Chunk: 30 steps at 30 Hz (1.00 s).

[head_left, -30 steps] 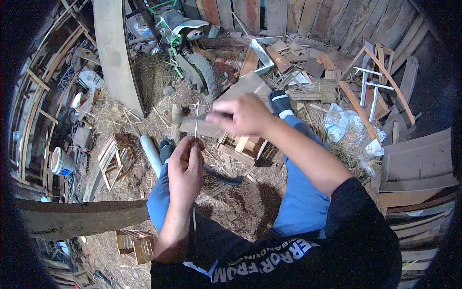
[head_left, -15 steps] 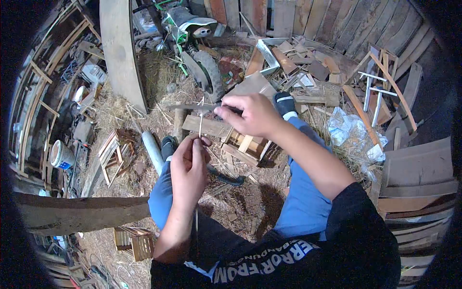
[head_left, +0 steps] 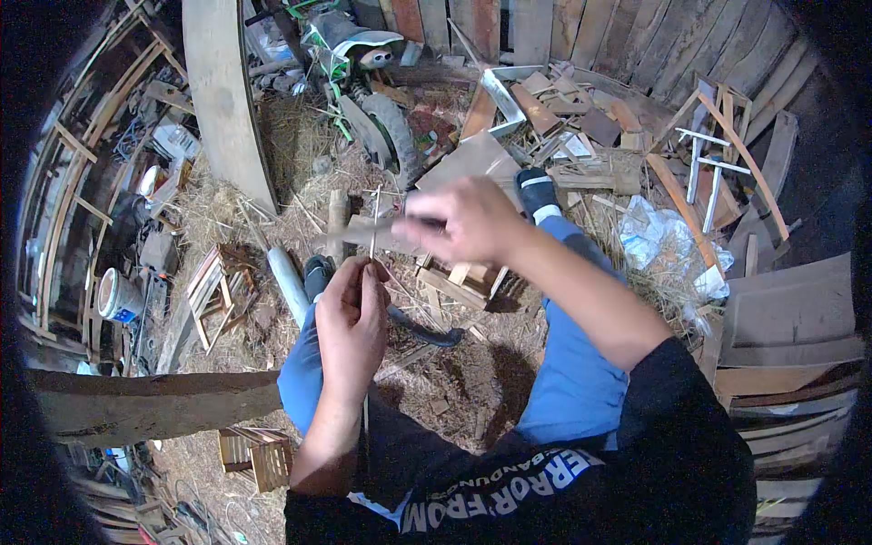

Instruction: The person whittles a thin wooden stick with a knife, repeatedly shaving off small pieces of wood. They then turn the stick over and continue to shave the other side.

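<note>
plank wall | straw-strewn dirt floor | scrap wood | green motorbike

The left hand is held up in the middle, its back to the camera, fingertips pinched tightly together at its far end; the left forearm runs straight back toward the body. The right hand, blurred, sits farther off and to the right, fingers curled closed, and the right forearm slants near and right into a black sleeve

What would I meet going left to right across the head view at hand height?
White bucket, small wooden frame, left hand pinching a thin stick, right hand gripping a blurred tool, crumpled plastic sheet, stacked boards.
</note>
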Tool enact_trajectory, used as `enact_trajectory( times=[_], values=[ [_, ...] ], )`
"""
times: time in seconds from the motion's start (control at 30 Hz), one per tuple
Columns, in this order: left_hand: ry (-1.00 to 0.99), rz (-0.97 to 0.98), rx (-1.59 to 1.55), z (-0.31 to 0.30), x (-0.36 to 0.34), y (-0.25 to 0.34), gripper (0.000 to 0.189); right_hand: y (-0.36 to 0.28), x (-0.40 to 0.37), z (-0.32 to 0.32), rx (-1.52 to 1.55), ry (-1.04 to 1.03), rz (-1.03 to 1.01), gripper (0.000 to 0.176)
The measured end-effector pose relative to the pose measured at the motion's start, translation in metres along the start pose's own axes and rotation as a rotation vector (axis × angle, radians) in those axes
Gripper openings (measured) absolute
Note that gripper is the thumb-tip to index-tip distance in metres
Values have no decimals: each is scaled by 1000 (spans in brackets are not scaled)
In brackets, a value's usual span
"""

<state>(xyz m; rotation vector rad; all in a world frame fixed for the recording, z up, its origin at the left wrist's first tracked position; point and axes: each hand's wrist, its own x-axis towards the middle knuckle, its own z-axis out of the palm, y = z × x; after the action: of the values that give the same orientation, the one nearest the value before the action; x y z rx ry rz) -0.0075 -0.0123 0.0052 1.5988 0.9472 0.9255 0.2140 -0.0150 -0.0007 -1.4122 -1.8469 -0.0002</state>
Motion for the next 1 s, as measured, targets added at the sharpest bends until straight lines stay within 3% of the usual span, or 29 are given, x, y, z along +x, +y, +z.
enact_trajectory(
  times=[0.07,0.2,0.33,0.43,0.57,0.7,0.73,0.9,1.0],
  values=[
    [-1,-11,19,0,-1,0,18,17,5,-1,-43,-29,80,32],
    [51,93,70,5,-1,-2,18,-2,-8,1,-16,-18,-30,34],
    [-2,41,90,4,-1,-2,17,18,3,-6,-108,-28,132,34],
    [-20,42,106,5,0,-1,17,3,-9,-2,-59,-58,-29,35],
    [-35,-11,71,2,-1,-5,17,13,0,-9,-55,-69,178,36],
    [51,58,48,13,-4,1,20,3,-9,-10,-89,-19,68,38],
    [26,30,19,11,-1,0,20,1,-12,-4,-100,12,29,35],
    [-39,-32,-63,3,5,-3,22,19,-3,-7,-82,-47,197,33],
    [-146,-238,-211,-6,7,-2,24,10,-6,-9,3,-69,201,34]
  ],
)
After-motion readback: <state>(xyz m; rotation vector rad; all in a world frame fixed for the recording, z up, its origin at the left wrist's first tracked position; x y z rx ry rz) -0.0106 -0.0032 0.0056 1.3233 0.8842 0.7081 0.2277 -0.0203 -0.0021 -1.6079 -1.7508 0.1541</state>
